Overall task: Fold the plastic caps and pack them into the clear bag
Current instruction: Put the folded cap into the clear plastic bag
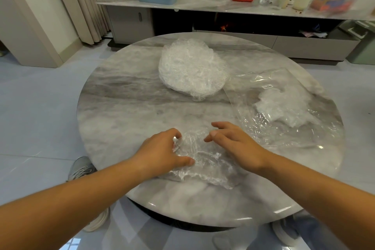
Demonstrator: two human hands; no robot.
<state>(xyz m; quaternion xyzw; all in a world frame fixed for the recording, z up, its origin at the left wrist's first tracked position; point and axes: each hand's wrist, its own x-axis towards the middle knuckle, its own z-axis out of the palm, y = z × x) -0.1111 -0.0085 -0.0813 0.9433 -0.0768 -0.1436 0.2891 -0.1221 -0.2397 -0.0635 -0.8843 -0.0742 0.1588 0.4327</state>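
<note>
At the near edge of the surface, one crumpled cap lies under both hands. The left hand grips its left side, fingers curled and thumb pressing the film. The right hand hangs loose over its right side, holding nothing. This looks like the folding step; next, the right hand probably needs to catch an edge and bring it over. At the right edge lies the clear bag with folded caps inside. Toward the far edge sits the pile of caps.
</note>
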